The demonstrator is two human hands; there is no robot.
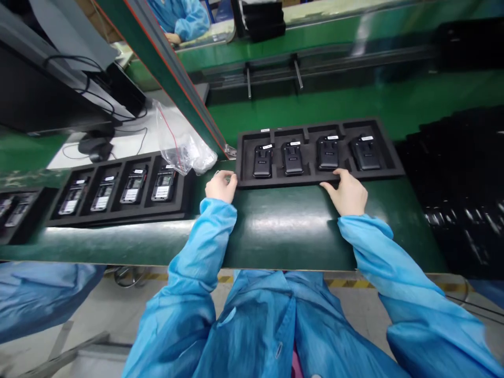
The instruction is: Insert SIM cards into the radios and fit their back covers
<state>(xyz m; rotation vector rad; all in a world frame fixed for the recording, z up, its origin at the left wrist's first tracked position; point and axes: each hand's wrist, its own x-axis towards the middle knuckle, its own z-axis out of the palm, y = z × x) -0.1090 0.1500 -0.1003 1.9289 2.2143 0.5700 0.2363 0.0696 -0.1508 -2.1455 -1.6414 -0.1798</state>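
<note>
A long black foam tray (315, 179) with four compartments lies on the green bench, and each compartment holds a black device with a white label, such as the leftmost device (262, 161). At the tray's front left corner is my left hand (222, 186), its thumb and fingers curled towards each other; whether they pinch anything is not clear. My right hand (348, 193) rests at the tray's front edge, right of the middle, with thumb and forefinger spread apart and a fingertip touching the rim. Neither hand lifts a device.
Left of my left hand, a second foam tray (118, 214) holds opened devices, with another tray (29, 226) farther left. A clear plastic bag (185, 149) lies beside a slanted post (177, 73). Black glossy material (464, 189) covers the right side. Another person's sleeve (192, 22) shows beyond.
</note>
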